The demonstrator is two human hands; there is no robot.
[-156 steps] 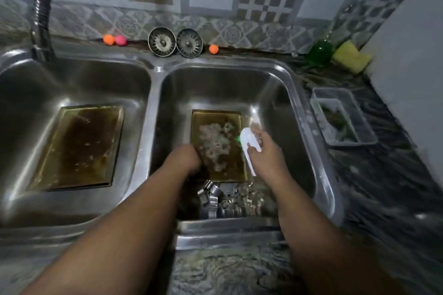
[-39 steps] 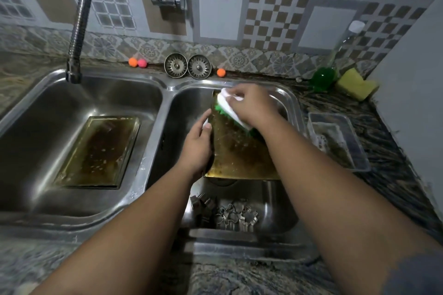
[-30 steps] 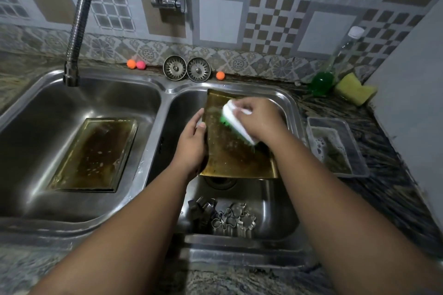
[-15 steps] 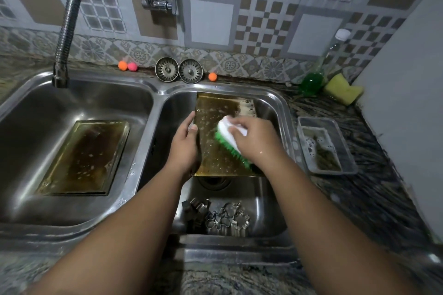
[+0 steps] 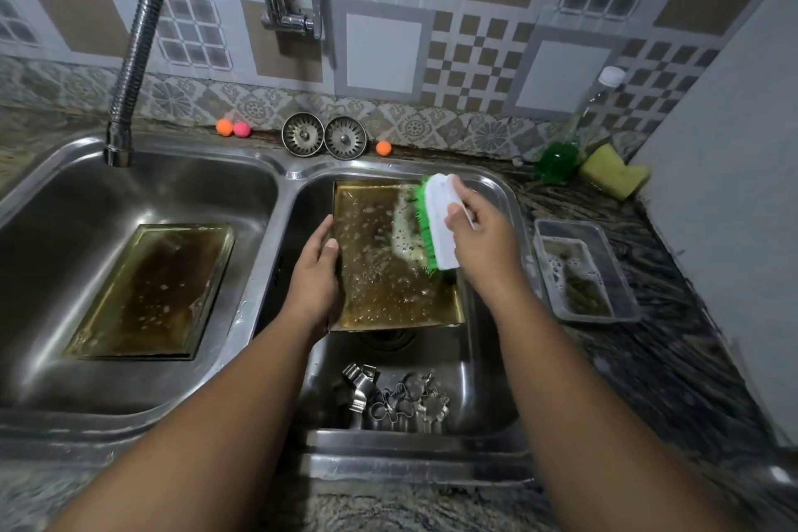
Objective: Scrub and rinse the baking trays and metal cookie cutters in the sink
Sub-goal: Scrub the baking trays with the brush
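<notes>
The baking tray (image 5: 380, 263) sits tilted in the right basin of the sink (image 5: 288, 174), with its long axis running away from the person and its soiled face up. The left hand (image 5: 313, 276) grips the tray's left long edge, thumb over the rim. The right hand (image 5: 483, 246) is closed round the scrub brush (image 5: 438, 225), bristles on the tray's far right portion (suds show there). The unscrubbed surface lies left of the brush and nearer the person, so the next strokes probably run along the long axis. The cookie cutters (image 5: 397, 402) lie at the basin's near end. A second tray (image 5: 151, 294) lies flat in the left basin.
</notes>
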